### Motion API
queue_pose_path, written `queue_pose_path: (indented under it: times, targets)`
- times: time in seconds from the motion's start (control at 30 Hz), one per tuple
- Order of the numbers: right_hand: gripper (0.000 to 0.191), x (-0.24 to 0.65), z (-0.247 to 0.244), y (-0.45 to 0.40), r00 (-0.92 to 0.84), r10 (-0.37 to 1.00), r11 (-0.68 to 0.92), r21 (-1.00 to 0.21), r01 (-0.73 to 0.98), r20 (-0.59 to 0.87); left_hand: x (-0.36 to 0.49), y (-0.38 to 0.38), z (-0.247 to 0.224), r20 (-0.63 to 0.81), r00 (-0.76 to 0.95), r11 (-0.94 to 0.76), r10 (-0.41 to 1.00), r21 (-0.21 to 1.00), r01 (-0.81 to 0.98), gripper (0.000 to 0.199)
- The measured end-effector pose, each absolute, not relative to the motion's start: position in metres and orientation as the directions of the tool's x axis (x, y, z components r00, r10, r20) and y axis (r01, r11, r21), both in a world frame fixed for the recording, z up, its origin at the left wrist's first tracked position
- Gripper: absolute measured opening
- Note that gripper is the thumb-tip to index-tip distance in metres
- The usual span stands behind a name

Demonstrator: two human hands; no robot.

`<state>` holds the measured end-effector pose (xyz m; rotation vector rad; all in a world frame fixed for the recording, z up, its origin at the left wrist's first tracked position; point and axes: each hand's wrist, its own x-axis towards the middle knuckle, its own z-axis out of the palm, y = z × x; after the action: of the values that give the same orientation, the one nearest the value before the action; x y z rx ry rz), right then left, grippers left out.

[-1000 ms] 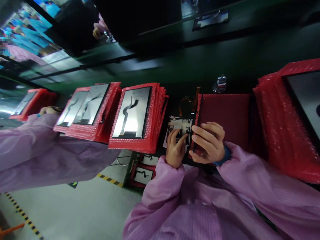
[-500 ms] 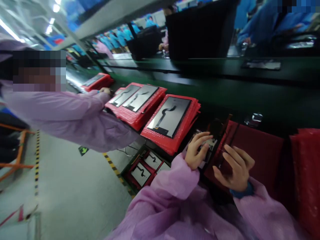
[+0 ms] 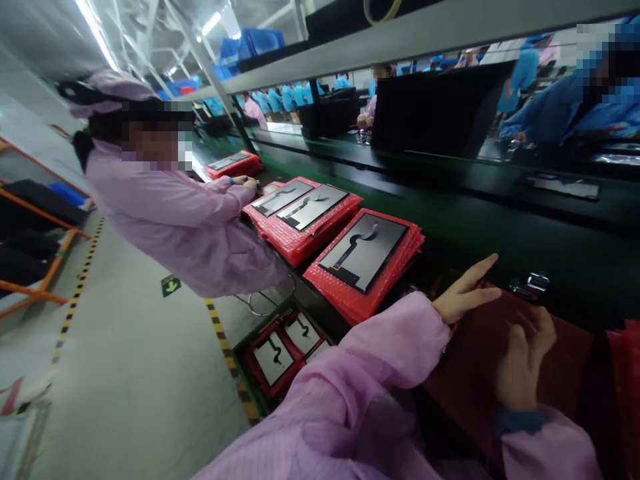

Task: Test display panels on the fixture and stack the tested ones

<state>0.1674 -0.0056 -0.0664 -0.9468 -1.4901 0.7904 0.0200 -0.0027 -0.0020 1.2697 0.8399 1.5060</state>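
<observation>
Dark green worktop [image 3: 465, 230] runs from far left to right beneath overhead strip lights. A flat dark red pad [image 3: 565, 377] lies on its near right part. Left hand [image 3: 467, 295]: positioned at the pad's far left edge, thumb and fingers extended, grip spread, nothing visible between the fingertips; contact with the pad cannot be confirmed. Right hand [image 3: 523, 363]: motion-blurred, positioned over the pad, grip parted, no held item discernible.

A small shiny metal object [image 3: 536, 283] stands just beyond the pad. A red stack [image 3: 625, 380] borders it on the right. To the left, a bubble-wrap stack [image 3: 340, 295] carries a flat panel [image 3: 371, 260] with a curved ribbon cable; a second stack [image 3: 285, 241] carries two similar panels. A green crate [image 3: 239, 360] at near left contains more. Farther left, a co-worker [image 3: 180, 207] in a pale purple coat faces the worktop.

Progress assessment: the visible panels rest on their wrap or in the crate, and neither hand appears to hold one. Handling is judged to be in progress. The area behind the left sleeve is hidden, so completed and outstanding quantities cannot be determined.
</observation>
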Motion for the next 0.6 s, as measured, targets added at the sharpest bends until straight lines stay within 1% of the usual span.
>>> queue_pose_path:
  times: [0.03,0.07,0.1,0.13,0.17,0.2,0.23,0.27,0.3,0.33,0.4,0.47,0.5,0.53,0.6]
  targets:
    - [0.057,0.168,-0.071,0.001,-0.017,0.943,0.331,-0.935,0.126,0.331,0.021,-0.004,-0.002,0.302,-0.004,-0.293,0.953,0.924,-0.245,0.08]
    - [0.055,0.168,-0.075,0.005,-0.041,0.966,0.258,-0.959,0.12,0.255,0.023,-0.004,-0.002,0.296,-0.007,-0.288,0.955,0.924,-0.25,0.079]
    - [0.053,0.168,-0.078,0.005,-0.09,0.969,0.237,-0.966,0.101,0.228,0.025,-0.004,-0.002,0.293,-0.005,-0.285,0.956,0.925,-0.251,0.079]
    - [0.053,0.167,-0.079,0.003,-0.134,0.958,0.267,-0.96,0.08,0.255,0.026,-0.004,-0.002,0.294,-0.002,-0.285,0.956,0.926,-0.246,0.077]
    - [0.053,0.165,-0.078,-0.002,-0.165,0.93,0.34,-0.938,0.06,0.327,0.027,-0.004,-0.002,0.295,0.005,-0.286,0.955,0.929,-0.237,0.076]
    - [0.054,0.163,-0.076,-0.01,-0.188,0.879,0.455,-0.889,0.048,0.439,0.027,-0.005,-0.002,0.301,0.014,-0.29,0.954,0.931,-0.221,0.075]
    - [0.056,0.161,-0.071,-0.018,-0.202,0.792,0.595,-0.803,0.043,0.576,0.027,-0.005,-0.003,0.309,0.018,-0.299,0.951,0.932,-0.203,0.074]
    - [0.059,0.159,-0.066,-0.025,-0.219,0.701,0.703,-0.71,0.046,0.679,0.026,-0.006,-0.003,0.32,0.016,-0.312,0.947,0.932,-0.185,0.072]
    - [0.061,0.158,-0.06,-0.031,-0.23,0.608,0.787,-0.615,0.048,0.76,0.025,-0.007,-0.004,0.33,0.009,-0.324,0.944,0.931,-0.166,0.07]
    - [0.063,0.157,-0.054,-0.036,-0.239,0.536,0.84,-0.539,0.057,0.81,0.024,-0.007,-0.005,0.34,0.0,-0.336,0.941,0.931,-0.144,0.068]
    - [0.07,0.156,-0.045,-0.039,-0.267,0.415,0.909,-0.406,0.092,0.87,0.022,-0.008,-0.006,0.353,-0.014,-0.353,0.935,0.932,-0.078,0.063]
    - [0.079,0.157,-0.04,-0.039,-0.341,0.303,0.953,-0.271,0.138,0.89,0.023,-0.009,-0.006,0.368,-0.01,-0.367,0.93,0.93,0.021,0.059]
    - [0.08,0.157,-0.039,-0.039,-0.38,0.256,0.965,-0.211,0.156,0.889,0.024,-0.01,-0.006,0.376,-0.006,-0.374,0.927,0.924,0.077,0.057]
    - [0.077,0.157,-0.039,-0.039,-0.411,0.224,0.971,-0.166,0.173,0.884,0.026,-0.01,-0.006,0.386,-0.002,-0.383,0.922,0.915,0.131,0.056]
    - [0.066,0.156,-0.04,-0.041,-0.434,0.204,0.971,-0.124,0.205,0.878,0.029,-0.011,-0.005,0.415,-0.016,-0.403,0.91,0.891,0.211,0.056]
